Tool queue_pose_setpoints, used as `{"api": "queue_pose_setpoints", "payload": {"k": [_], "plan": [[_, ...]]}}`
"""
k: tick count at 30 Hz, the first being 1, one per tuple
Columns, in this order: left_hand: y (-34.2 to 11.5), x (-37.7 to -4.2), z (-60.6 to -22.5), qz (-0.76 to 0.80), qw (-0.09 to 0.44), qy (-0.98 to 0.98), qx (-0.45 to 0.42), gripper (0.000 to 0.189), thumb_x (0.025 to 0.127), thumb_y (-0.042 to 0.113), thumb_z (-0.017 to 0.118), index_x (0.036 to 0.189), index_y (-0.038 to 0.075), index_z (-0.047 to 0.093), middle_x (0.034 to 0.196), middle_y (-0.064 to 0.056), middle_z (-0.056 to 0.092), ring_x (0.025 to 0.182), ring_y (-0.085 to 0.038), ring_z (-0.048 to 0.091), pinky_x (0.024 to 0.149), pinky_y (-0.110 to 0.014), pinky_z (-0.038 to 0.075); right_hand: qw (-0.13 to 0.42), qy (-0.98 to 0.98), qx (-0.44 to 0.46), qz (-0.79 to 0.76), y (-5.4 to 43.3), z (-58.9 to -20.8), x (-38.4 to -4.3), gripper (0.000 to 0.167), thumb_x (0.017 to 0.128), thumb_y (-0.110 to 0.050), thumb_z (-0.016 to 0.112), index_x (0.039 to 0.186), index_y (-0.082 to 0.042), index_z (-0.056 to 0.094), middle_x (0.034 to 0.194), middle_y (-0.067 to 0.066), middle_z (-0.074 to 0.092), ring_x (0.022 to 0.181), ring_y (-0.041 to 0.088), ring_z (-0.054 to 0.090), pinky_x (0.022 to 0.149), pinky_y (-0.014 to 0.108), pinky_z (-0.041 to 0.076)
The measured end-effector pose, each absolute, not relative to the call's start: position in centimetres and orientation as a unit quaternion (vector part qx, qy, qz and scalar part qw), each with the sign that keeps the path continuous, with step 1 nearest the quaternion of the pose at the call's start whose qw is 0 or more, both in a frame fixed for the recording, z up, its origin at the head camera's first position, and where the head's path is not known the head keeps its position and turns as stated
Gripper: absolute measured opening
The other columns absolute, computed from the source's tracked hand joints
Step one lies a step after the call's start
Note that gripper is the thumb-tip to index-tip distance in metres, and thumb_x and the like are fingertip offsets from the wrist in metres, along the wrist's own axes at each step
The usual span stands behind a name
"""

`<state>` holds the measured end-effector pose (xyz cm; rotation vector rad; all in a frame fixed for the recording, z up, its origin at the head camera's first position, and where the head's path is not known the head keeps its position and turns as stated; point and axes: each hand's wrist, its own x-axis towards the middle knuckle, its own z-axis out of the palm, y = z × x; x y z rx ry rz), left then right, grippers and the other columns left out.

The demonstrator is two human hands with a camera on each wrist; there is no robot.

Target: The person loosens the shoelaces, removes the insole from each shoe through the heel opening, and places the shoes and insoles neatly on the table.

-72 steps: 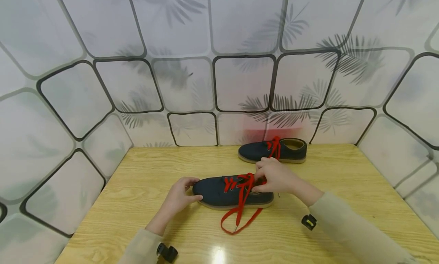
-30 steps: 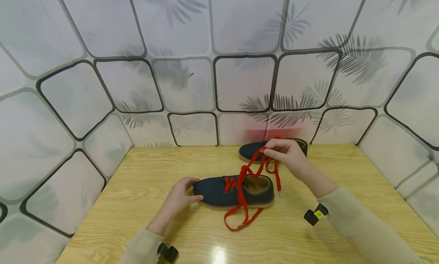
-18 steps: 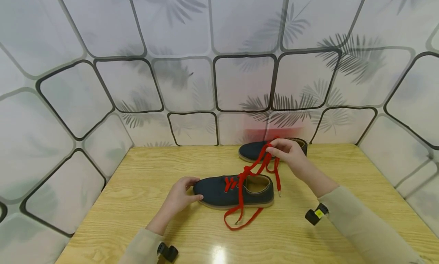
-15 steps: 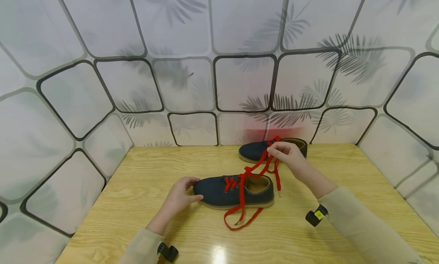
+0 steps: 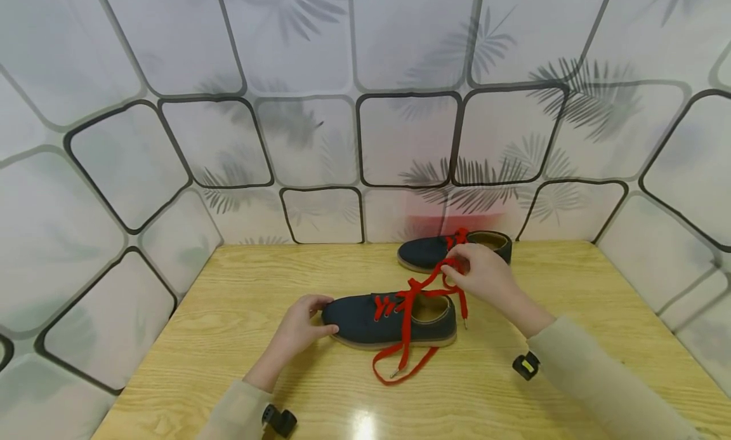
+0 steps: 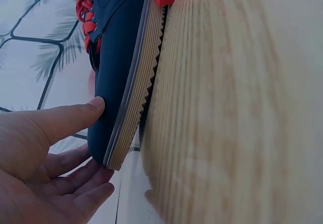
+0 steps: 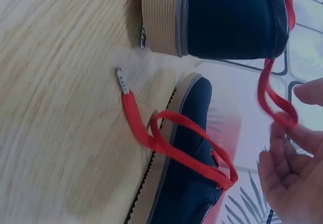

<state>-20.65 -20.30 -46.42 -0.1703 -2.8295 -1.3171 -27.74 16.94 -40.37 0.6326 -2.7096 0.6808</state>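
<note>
A navy shoe (image 5: 365, 319) with a tan sole rests on the wooden table, toe to the left. My left hand (image 5: 299, 329) holds its toe, thumb on the near side and fingers round the tip. A red shoelace (image 5: 406, 329) runs through its eyelets and has a knot. One lace end loops over the near side onto the table. At the far side, my right hand (image 5: 485, 278) is at a lace loop (image 7: 267, 90) stretching from the shoe. In the right wrist view, thumb and forefinger stand apart, with the loop against the forefinger (image 7: 305, 135).
A matching navy shoe (image 5: 421, 253) with red laces stands behind, near the back wall (image 5: 320, 214), toe also left. In the head view my right hand overlaps part of it. Patterned walls enclose the wooden table (image 5: 257, 272) at the back and both sides.
My right hand lifted the red lace from over the shoe opening toward the back, then came down slightly. Its thumb and forefinger have parted at the loop. My left hand stays at the toe.
</note>
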Motion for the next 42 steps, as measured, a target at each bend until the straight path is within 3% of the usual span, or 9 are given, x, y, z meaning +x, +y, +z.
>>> {"api": "queue_pose_setpoints", "payload": {"k": [4,8,13,18,23,26,30,35,42], "plan": [[-20.3,-20.6,-46.4,-0.424,0.006,-0.904,-0.054,0.053,0.087,0.003,0.087,0.136,-0.002,0.067,0.134,-0.02,0.066,0.128,-0.042,0.064,0.115,-0.053,0.054,0.159,-0.93,0.243,0.227,16.7,-40.6,-27.7,0.028,0.094,-0.019,0.081,0.119,-0.007,0.076,0.11,0.013,0.074,0.1,0.031,0.067,0.088,0.051,0.06],[-20.3,-20.6,-46.4,-0.424,0.006,-0.904,-0.054,0.053,0.087,0.003,0.087,0.136,-0.002,0.067,0.134,-0.02,0.066,0.128,-0.041,0.064,0.115,-0.053,0.054,0.16,-0.917,0.276,0.239,16.4,-40.9,-27.9,0.023,0.092,-0.013,0.083,0.113,-0.009,0.077,0.119,0.014,0.074,0.114,0.038,0.065,0.101,0.059,0.057],[-20.2,-20.6,-46.4,-0.423,0.007,-0.904,-0.054,0.052,0.087,0.002,0.087,0.135,-0.001,0.067,0.133,-0.019,0.067,0.128,-0.041,0.064,0.115,-0.052,0.054,0.131,-0.89,0.326,0.29,15.8,-41.5,-27.8,0.018,0.091,-0.006,0.082,0.108,-0.01,0.079,0.112,0.01,0.077,0.108,0.034,0.069,0.097,0.056,0.059],[-20.3,-20.6,-46.4,-0.426,0.006,-0.903,-0.053,0.052,0.087,0.002,0.087,0.135,-0.002,0.067,0.133,-0.02,0.067,0.128,-0.041,0.064,0.115,-0.053,0.054,0.051,-0.875,0.331,0.349,15.2,-42.1,-27.7,0.019,0.099,-0.008,0.075,0.117,-0.009,0.079,0.118,0.01,0.077,0.107,0.032,0.07,0.092,0.053,0.06],[-20.3,-20.6,-46.4,-0.425,0.008,-0.903,-0.054,0.052,0.086,0.002,0.088,0.134,-0.002,0.068,0.132,-0.02,0.067,0.127,-0.041,0.064,0.115,-0.053,0.054,-0.014,-0.868,0.329,0.371,14.7,-42.8,-27.9,0.02,0.102,-0.011,0.071,0.121,-0.007,0.078,0.123,0.014,0.077,0.115,0.037,0.07,0.098,0.056,0.061],[-20.3,-20.6,-46.4,-0.425,0.008,-0.903,-0.054,0.052,0.086,0.003,0.088,0.134,-0.002,0.068,0.132,-0.02,0.067,0.127,-0.041,0.064,0.115,-0.053,0.054,-0.018,-0.864,0.33,0.381,14.6,-43.2,-28.1,0.015,0.101,-0.01,0.072,0.114,-0.007,0.079,0.118,0.013,0.078,0.114,0.035,0.071,0.102,0.055,0.061],[-20.3,-20.6,-46.5,-0.426,0.008,-0.903,-0.055,0.052,0.086,0.003,0.088,0.134,-0.002,0.068,0.133,-0.02,0.067,0.127,-0.041,0.064,0.115,-0.053,0.054,0.006,-0.852,0.336,0.402,14.6,-43.3,-28.2,0.008,0.098,-0.005,0.076,0.105,-0.008,0.079,0.105,0.009,0.079,0.102,0.023,0.074,0.096,0.048,0.064],[-20.3,-20.6,-46.5,-0.429,0.007,-0.901,-0.055,0.052,0.086,0.003,0.088,0.134,-0.002,0.067,0.132,-0.02,0.067,0.126,-0.041,0.064,0.115,-0.053,0.054,0.012,-0.846,0.315,0.431,14.6,-42.7,-28.0,0.005,0.095,-0.004,0.078,0.099,-0.008,0.079,0.095,0.007,0.079,0.087,0.004,0.069,0.081,0.027,0.063],[-20.4,-20.7,-46.5,-0.428,0.005,-0.902,-0.053,0.053,0.087,0.003,0.087,0.135,-0.002,0.067,0.134,-0.02,0.066,0.128,-0.041,0.064,0.115,-0.053,0.054,-0.008,-0.834,0.278,0.476,14.6,-41.6,-27.7,0.005,0.096,-0.006,0.077,0.097,-0.001,0.078,0.088,0.005,0.075,0.073,0.008,0.064,0.065,0.023,0.058]]}}
